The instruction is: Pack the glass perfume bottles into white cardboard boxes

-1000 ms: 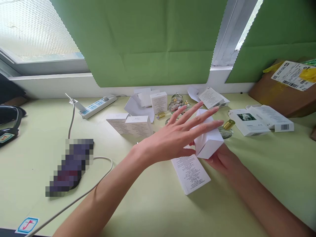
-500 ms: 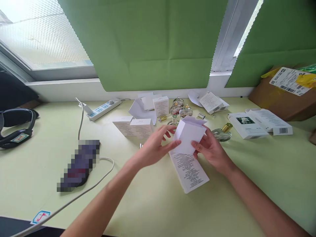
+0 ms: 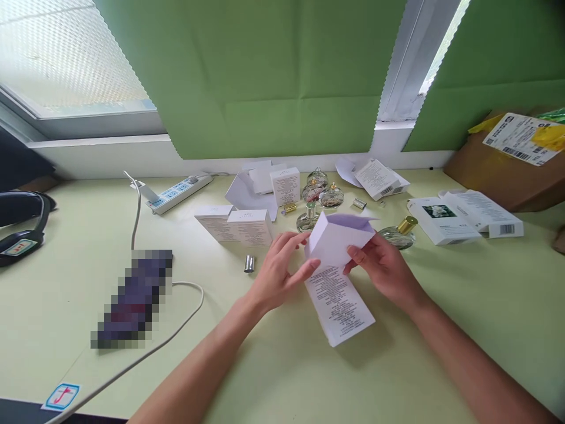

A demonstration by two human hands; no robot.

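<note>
Taking the white carton point(image 3: 338, 244) between the hands as the clock's centre, two printed boxes point(image 3: 250, 228) stand upright just past nine, tops closed, seemingly finished. A silver cap point(image 3: 249, 264) lies loose at nine. Between eight and nine, the left hand point(image 3: 279, 266) sets thumb and index fingers along the carton's left edge; whether they pinch it, I cannot tell. Near half past ten, another standing box point(image 3: 286, 187) looks closed too. At eleven, several perfume bottles point(image 3: 331, 197) stand outside any carton, so packing, if that is the work, appears incomplete. The white carton, mid-tabletop, is opened out with its upper end unclosed; a printed panel point(image 3: 339, 306) slants from beneath it at six, joined or separate unclear. At four, the right hand point(image 3: 382, 265) pinches the carton's right side, thumb in front, other fingers behind. At three lies a gold-capped bottle point(image 3: 398, 234), unboxed.

The tabletop point(image 3: 300, 377) is pale green. On it, left to right: a black headset point(image 3: 33, 235) at nine, a pixelated dark item point(image 3: 132, 300) between eight and nine, a power strip point(image 3: 179, 194) nearer ten. A window point(image 3: 66, 59) shows at ten, a green blind point(image 3: 265, 76) at eleven, a cardboard box point(image 3: 507, 176) at two.
</note>
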